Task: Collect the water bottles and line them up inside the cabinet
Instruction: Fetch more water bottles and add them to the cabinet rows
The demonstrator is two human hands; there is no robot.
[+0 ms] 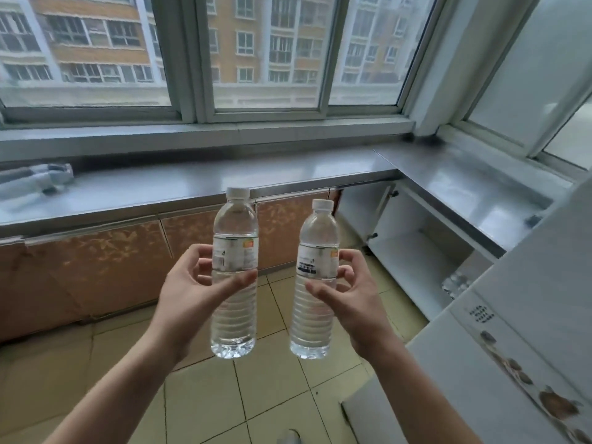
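I hold two clear water bottles upright in front of me, both full, with white caps and white labels. My left hand [195, 283] grips the taller-looking left bottle [235, 315] around its middle, thumb across the front. My right hand [349, 296] grips the right bottle [315, 318] at label height. An open white cabinet [413, 248] sits under the counter at the right, its interior bare where visible. Inside its lower right part several more water bottles [455, 282] show, partly hidden by a white appliance.
A steel counter [224, 177] runs under the windows and turns along the right wall. Closed orange-patterned cabinet doors [105, 267] line the left. A white appliance with a printed strip [525, 347] fills the lower right. A wrapped object [35, 181] lies on the counter's left end. Tiled floor below.
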